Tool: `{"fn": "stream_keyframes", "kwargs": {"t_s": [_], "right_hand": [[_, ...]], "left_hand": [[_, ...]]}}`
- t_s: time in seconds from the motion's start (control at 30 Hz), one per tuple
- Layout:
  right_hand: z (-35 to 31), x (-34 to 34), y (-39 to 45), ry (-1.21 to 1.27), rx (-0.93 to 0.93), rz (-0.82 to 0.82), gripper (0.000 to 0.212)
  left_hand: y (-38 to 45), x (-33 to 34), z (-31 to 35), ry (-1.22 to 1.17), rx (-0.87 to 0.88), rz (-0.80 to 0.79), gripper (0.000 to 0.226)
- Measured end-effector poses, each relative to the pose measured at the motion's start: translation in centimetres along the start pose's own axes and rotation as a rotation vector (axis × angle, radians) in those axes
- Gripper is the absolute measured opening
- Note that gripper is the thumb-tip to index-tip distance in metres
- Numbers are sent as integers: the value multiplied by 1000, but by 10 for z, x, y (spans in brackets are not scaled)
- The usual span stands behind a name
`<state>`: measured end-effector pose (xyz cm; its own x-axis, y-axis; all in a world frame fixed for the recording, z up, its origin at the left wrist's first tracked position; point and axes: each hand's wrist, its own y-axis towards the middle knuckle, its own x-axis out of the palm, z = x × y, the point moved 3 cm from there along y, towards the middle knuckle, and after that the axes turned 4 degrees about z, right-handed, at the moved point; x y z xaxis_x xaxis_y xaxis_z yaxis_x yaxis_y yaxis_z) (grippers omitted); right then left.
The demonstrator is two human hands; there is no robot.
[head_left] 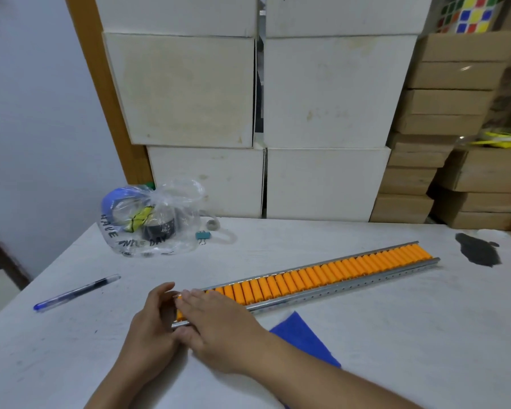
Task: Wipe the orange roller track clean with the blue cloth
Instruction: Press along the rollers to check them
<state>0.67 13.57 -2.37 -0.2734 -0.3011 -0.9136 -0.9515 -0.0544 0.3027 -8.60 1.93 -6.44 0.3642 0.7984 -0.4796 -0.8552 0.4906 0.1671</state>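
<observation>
Now both hands, left hand (152, 329) and right hand (219, 329), lie flat, fingers extended, on the orange roller track (322, 276).

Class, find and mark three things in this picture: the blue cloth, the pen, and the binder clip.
blue cloth (303, 335): head view, middle of the visible part beside the right forearm.
pen (77, 292): head view, mid-barrel.
binder clip (203, 235): head view, its teal body.

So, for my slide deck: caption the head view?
Both hands rest on the roller track's near end; blue cloth lies unused beside it.
</observation>
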Motion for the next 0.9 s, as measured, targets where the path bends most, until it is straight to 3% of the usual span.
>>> {"fn": "stream_keyframes", "kwargs": {"t_s": [0.23,0.4,0.67,0.9], "right_hand": [[50,-29,-41,-16,123,51,51],[100,-51,-80,-76,305,41,78],[188,-86,-146,-211,572,135,88],[258,-120,-182,-237,839,284,51]], "left_hand": [[-1,0,2,42,17,21,89],[0,0,2,74,6,21,86],[-1,0,3,90,25,22,81],[-1,0,5,90,33,16,78]]}}
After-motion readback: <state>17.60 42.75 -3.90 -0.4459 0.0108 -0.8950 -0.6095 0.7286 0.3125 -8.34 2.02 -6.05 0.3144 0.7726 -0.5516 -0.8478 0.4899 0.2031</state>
